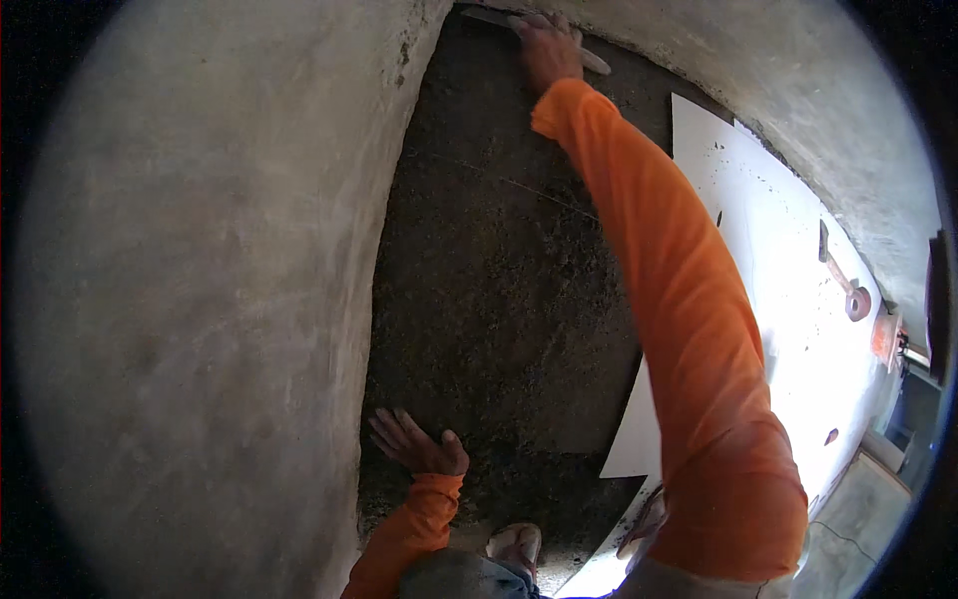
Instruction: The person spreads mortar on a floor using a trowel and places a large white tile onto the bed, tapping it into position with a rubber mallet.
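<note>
My right hand (pixel 551 52) reaches to the far end of the dark, rough floor surface (pixel 499 270), close to where the pale walls meet. Its fingers are closed around what looks like a trowel (pixel 596 62), with a thin grey blade to the left and a pale handle end to the right. The hand covers the tool's middle. Near the bottom, my left hand (pixel 419 444) rests with spread fingers on or just over the dark surface, beside the left wall, and holds nothing. Both arms wear orange sleeves.
A plastered wall (pixel 200 250) rises along the left, another (pixel 818 90) curves along the right. White sheets (pixel 758 230) lie on the right, bearing a handled tool (pixel 836 268) and a round reddish-brown object (pixel 858 302). Beyond stands an orange container (pixel 885 339). My foot (pixel 517 544) is below.
</note>
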A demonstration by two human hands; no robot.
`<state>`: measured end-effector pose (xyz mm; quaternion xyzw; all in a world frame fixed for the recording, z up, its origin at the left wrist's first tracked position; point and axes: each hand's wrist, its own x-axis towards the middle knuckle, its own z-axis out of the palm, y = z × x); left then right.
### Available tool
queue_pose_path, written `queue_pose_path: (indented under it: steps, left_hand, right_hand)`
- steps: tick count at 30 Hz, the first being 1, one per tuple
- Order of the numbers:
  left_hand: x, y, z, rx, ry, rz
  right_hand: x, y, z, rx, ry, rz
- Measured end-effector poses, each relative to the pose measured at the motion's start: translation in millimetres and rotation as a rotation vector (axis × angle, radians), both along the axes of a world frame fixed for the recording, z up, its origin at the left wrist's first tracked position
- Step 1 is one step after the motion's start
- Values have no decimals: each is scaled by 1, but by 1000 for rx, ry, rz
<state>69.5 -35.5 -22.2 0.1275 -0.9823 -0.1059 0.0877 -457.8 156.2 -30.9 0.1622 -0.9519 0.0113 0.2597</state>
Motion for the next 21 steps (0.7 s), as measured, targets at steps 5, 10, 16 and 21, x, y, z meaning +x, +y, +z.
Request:
queue_pose_path:
  steps: [5, 10, 16, 21]
  left_hand:
    - [2, -7, 2, -2, -12, -3]
    - [1, -5, 7, -11, -44, 6]
    - [-1, 0, 5, 5, -30, 2]
    - [3, -4, 3, -23, -22, 29]
  right_hand:
    - [-6, -38, -5, -47, -286, 35]
    - [89, -20, -13, 45, -239, 346]
    - [41, 3, 9, 32, -253, 225]
    - [103, -7, -20, 40, -306, 244]
